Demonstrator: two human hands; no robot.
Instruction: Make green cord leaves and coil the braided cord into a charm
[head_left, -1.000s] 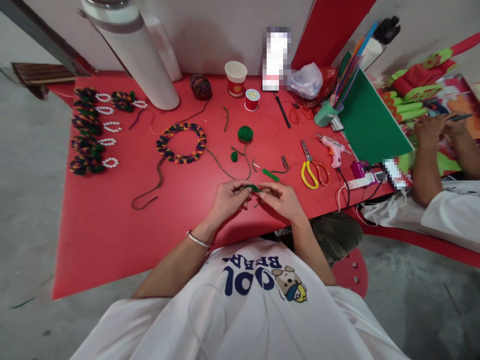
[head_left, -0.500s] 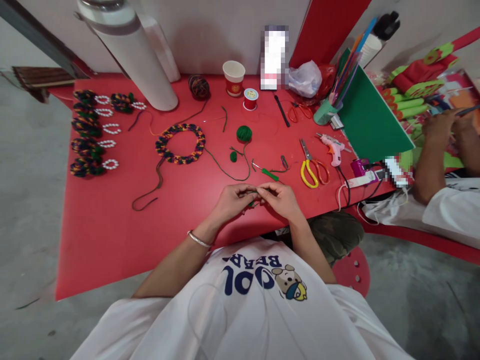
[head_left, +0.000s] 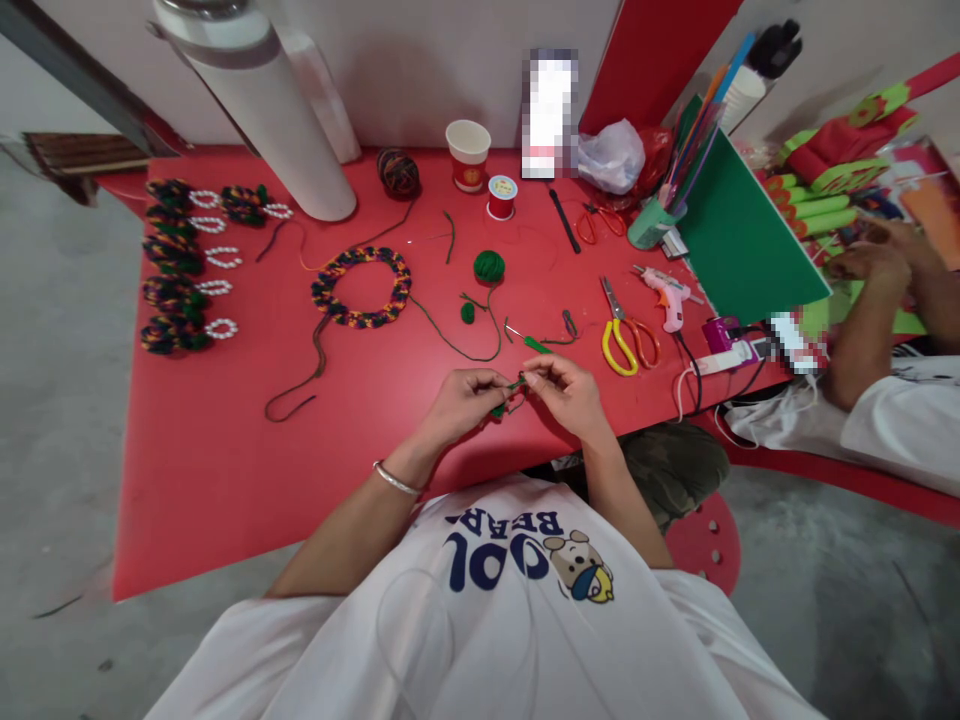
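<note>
Between my two hands, near the table's front edge, is a short piece of green yarn (head_left: 516,385). My left hand (head_left: 466,402) pinches its left part, with a bit of green hanging below the fingers. Thumb and forefinger of my right hand (head_left: 562,392) close on the other end, where a small dark loop shows. Just beyond my right hand lies a crochet hook (head_left: 535,344) with a green handle. A green yarn ball (head_left: 489,266) and a smaller green bundle (head_left: 467,313) rest farther back. Left of them lies a braided multicoloured yarn ring (head_left: 361,288).
Yellow-and-orange scissors (head_left: 619,335) and a pink glue gun (head_left: 669,297) lie to the right. Behind stand a paper cup (head_left: 468,155), a thread spool (head_left: 502,198) and a tall flask (head_left: 259,110). Yarn bundles with bead loops (head_left: 174,290) line the left. A co-worker's arm (head_left: 874,310) is at far right.
My hands have drawn slightly apart, so more of the green yarn shows between them. My right hand now covers part of the crochet hook's handle. The co-worker's hands have shifted.
</note>
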